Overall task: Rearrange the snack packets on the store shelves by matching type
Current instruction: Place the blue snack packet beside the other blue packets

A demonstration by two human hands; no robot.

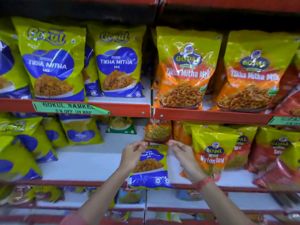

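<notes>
While the red-edged shelves are running across the whole view, large yellow-and-blue Gokul Tikha Mitha Mix bags [52,62] are standing upright along the left half of the upper shelf [123,109], with a second one [118,62] just beside the first, and a green offer label [69,108] reading "Gokul Namkeen" is sticking to the shelf lip below them. Underneath, on the left of the middle shelf [90,161], smaller Gokul packets [81,132] are leaning at angles, and a green-and-white packet [121,125] is sitting further back, well apart from them. At the centre, the left hand [131,155] is pinching the top left corner of a small Gokul Tikha Mitha Mix packet [150,166], which is hanging upright in front of the middle shelf's front edge, at the seam between the two shelf bays. The right hand [181,153], with a red thread bracelet [206,181] at its wrist, is pinching the top right corner of the same packet, so both hands are closing on it. Just behind the fingertips, an orange Nylon Sev packet [158,130] is standing at the back of the shelf. To the right, a Gopal Nylon Sev packet [212,148] is standing near the right hand, with red Gopal Sev packets [272,151] beyond it. Above these, two orange Gopal Tikha Mitha Mix bags [185,70] are filling the right half of the upper shelf.
</notes>
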